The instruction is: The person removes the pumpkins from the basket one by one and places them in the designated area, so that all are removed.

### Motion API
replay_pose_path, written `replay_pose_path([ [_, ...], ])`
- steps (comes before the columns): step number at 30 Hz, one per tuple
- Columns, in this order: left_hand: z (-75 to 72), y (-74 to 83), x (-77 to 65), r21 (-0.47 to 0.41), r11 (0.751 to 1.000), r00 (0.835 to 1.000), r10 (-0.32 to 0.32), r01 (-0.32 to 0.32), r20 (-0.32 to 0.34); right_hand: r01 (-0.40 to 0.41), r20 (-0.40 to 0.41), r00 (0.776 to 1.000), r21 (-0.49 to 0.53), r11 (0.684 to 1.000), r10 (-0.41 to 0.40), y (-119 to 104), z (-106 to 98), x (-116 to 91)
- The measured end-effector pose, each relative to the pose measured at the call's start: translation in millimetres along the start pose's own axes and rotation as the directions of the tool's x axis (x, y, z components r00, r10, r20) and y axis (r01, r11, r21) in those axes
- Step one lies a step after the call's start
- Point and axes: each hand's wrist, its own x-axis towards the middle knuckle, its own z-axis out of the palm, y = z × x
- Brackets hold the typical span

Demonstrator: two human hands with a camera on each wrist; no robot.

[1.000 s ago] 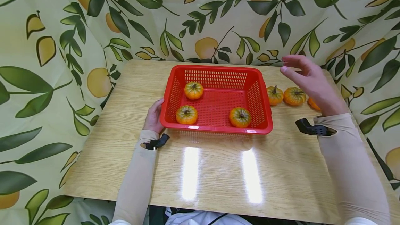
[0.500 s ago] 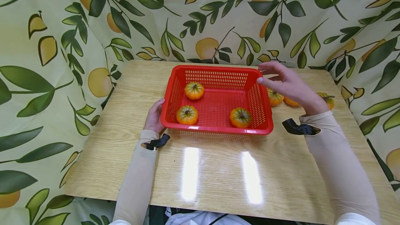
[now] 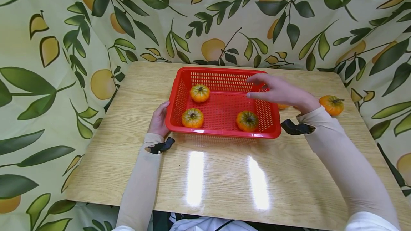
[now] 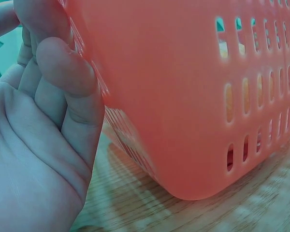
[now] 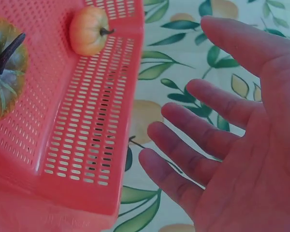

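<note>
A red plastic basket (image 3: 221, 133) stands on the table with 3 small orange pumpkins in it. Two pumpkins, one at the back (image 3: 199, 93) and one at the front (image 3: 192, 118), lie in its left half; another pumpkin (image 3: 247, 121) lies front right. My left hand (image 3: 158, 119) holds the basket's left side, fingers curled against the outer wall in the left wrist view; part of its grip is hidden below the rim. Over the basket's right end hovers my right hand (image 3: 277, 89), fingers spread and nothing in them. Two pumpkins (image 5: 89, 31) show beside it in the right wrist view.
Right of the basket, one pumpkin (image 3: 332, 105) sits in full view on the wooden table (image 3: 221, 177). Other pumpkins (image 3: 282, 106) there are mostly covered by my right hand and wrist. A fruit-and-leaf patterned cloth (image 3: 179, 20) hangs behind the table.
My right hand has moved left from above the pumpkins on the table to above the basket's right end, uncovering the rightmost pumpkin. The left hand and basket have stayed in place.
</note>
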Motion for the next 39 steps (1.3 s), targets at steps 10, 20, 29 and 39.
replay_pose_path([
  [10, -1.7, 0.3, 0.1, -0.007, 1.0, 1.0, -0.002, 0.002, 0.013, 0.036, 0.134, 0.991, -0.089, 0.995, -0.023, -8.6, 10.5, 13.5],
  [20, -2.1, 0.2, 1.6, -0.011, 1.0, 1.0, -0.005, 0.005, 0.009, 0.008, 0.23, 0.973, -0.111, 0.994, 0.018, -8.7, 15.8, 17.1],
  [29, -2.7, -0.2, 0.5, -0.002, 1.0, 1.0, -0.004, 0.004, -0.001, -0.019, 0.348, 0.935, -0.155, 0.988, 0.073, -5.7, 21.2, 20.9],
  [39, -1.3, -0.2, 1.4, 0.012, 1.0, 1.0, -0.012, 0.012, -0.013, -0.055, 0.41, 0.901, -0.218, 0.974, 0.143, -4.6, 22.2, 30.1],
])
